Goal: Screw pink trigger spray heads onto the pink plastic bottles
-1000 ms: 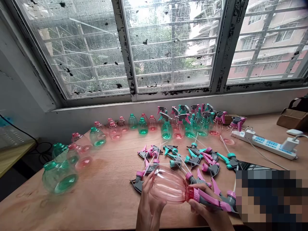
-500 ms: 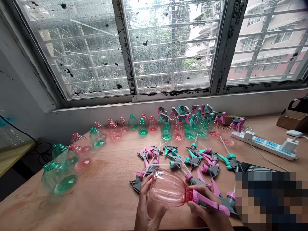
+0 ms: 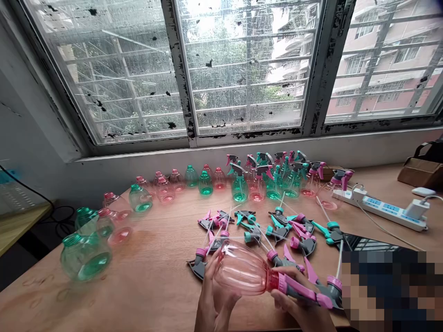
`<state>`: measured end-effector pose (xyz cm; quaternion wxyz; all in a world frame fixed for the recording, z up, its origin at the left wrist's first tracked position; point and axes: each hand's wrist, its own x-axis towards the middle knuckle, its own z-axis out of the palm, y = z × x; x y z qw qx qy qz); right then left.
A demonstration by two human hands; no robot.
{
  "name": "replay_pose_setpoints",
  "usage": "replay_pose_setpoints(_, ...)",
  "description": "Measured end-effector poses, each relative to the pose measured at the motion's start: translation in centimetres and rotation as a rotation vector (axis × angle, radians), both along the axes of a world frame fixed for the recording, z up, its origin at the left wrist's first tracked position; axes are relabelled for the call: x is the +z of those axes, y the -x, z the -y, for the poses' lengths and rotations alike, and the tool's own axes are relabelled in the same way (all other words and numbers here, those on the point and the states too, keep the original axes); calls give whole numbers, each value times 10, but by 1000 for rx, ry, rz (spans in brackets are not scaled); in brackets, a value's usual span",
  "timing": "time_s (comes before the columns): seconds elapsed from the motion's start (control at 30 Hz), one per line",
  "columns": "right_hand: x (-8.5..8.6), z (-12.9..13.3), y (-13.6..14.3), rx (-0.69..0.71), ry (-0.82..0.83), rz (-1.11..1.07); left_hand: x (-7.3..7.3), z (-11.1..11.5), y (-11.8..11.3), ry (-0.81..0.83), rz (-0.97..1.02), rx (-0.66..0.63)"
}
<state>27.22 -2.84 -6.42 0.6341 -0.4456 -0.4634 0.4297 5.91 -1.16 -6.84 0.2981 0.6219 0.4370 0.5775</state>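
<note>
pink bottle (image 3: pixel 242 273) is gripped sideways by left hand (image 3: pixel 214 302); its trigger head (image 3: pixel 299 291) is clasped by right hand (image 3: pixel 301 309), loose sprayer heads (image 3: pixel 273 228) crowded just behind.

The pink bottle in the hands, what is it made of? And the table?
The pink bottle looks like thin clear plastic, glossy and ribbed: the fingers of the left hand show through it. Its sprayer, under the right hand, looks like solid matte plastic, pink and grey. The table looks like bare wood, maybe plywood: pale grain and faint stains.
</note>
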Motion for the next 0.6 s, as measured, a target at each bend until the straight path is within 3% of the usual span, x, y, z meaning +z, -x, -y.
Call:
replay_pose_setpoints(0.17,-2,0,-3,8,0,48,-2,-1,-1,-71,-44,47)
replay_pose_setpoints(0.33,-3,0,-2,21,-11,45,-10,-1,0,21,2,39)
replay_pose_setpoints(0.47,-1,0,-1,34,14,18,-6,-1,1,38,52,0)
replay_pose_setpoints(0.6,0,1,-1,10,12,29,0,-2,0,-51,14,27)
